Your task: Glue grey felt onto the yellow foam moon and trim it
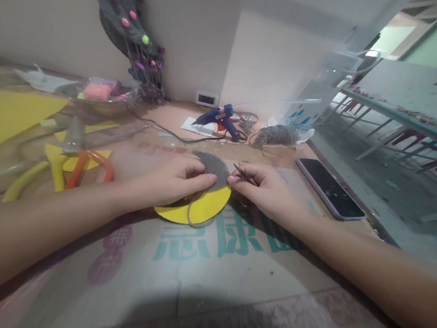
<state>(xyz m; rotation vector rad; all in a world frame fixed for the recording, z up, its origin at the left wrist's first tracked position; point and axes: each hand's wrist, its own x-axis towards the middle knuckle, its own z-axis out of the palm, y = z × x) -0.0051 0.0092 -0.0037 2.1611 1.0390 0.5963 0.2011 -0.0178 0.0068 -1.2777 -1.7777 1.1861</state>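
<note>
A yellow crescent-shaped card [214,203] is held just above the cardboard, its upper part covered with grey yarn [211,164]. My left hand [175,180] is closed on the crescent, thumb pressed on the yarn-covered part. At the opposite edge, my right hand [263,187] pinches close to the yarn with thumb and forefinger. A thin dark pointed tool [244,174], perhaps tweezers, sticks out of its fingers. One loose strand of grey yarn loops down over the yellow part. Whether the right fingertips also grip the strand is hard to make out.
A blue glue gun [219,119] rests at the back, beside a ball of grey yarn [277,135]. At right lies a phone [329,190]. Orange-handled pliers [79,161] and yellow sheets [6,119] are at left. A grey crescent with coloured balls [119,10] hangs against the wall.
</note>
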